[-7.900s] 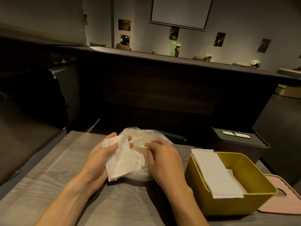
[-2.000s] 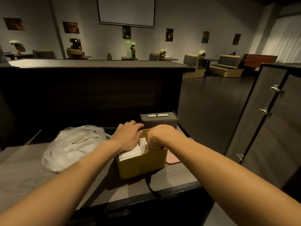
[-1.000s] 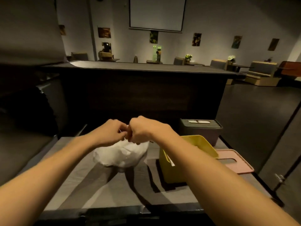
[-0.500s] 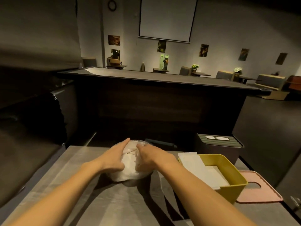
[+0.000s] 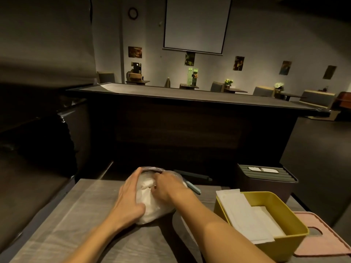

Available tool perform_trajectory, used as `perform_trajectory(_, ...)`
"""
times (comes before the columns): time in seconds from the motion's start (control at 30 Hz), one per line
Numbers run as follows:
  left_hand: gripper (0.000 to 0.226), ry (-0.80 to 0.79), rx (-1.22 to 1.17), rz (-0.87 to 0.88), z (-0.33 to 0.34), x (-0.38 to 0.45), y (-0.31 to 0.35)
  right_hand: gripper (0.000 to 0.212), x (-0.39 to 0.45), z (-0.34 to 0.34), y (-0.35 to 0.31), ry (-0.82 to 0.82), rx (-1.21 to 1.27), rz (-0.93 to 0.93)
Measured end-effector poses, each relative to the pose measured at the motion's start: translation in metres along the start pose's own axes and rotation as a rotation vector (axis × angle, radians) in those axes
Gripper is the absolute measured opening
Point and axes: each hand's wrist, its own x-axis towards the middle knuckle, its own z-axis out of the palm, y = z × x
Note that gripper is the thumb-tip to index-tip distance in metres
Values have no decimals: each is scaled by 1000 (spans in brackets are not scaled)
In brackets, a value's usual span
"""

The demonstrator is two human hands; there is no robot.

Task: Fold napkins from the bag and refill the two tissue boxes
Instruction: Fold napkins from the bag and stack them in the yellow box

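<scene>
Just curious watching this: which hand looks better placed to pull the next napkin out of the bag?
Probably the right hand: its fingers curl in at the bag's opening, and it is nearer the yellow box. The left hand lies flat along the bag's side, steadying it.

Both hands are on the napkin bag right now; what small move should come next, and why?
Probably pull one napkin out: the right hand reaches into the bag while the left hand steadies it, and the yellow box is open, only partly filled.
</scene>
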Motion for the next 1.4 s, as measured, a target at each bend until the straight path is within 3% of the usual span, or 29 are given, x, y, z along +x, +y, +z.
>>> perform_trajectory(0.3,116,-13,-30,29,-1,2,-10,29,4,-1,-5,247,-168,-98)
perform_trajectory(0.4,120,2,-22,18,-1,5,-14,27,-10,2,-1,325,-16,-113)
perform_trajectory(0.53,113,67,-133,41,0,1,-13,21,-38,-7,3,387,435,-97)
perform_trajectory(0.7,70,407,-593,165,-10,-14,7,27,-62,-25,11,293,1010,-75)
perform_trajectory(0.73,65,398,-772,170,-14,-16,16,29,-64,-26,11,224,1128,-92)
perform_trajectory(0.8,49,169,-1207,65,-21,-21,40,27,-68,-24,6,125,1250,-91)
perform_trajectory(0.87,49,-96,-1430,-99,-21,-27,54,26,-67,-16,-1,111,1261,-35)
perform_trajectory(0.97,44,-245,-1431,-244,-10,-28,48,10,-65,1,-8,226,1114,-13)
perform_trajectory(1.1,44,-303,-1453,-267,-10,-25,46,38,-69,8,-2,506,857,-67)
perform_trajectory(1.2,46,-294,-1480,-250,-14,-25,42,47,-71,14,4,544,622,-185)
perform_trajectory(1.3,48,-271,-1430,-231,-14,-25,39,45,-70,19,9,506,593,-202)
perform_trajectory(1.4,47,-253,-1321,-218,-11,-25,39,31,-67,22,10,594,697,-170)
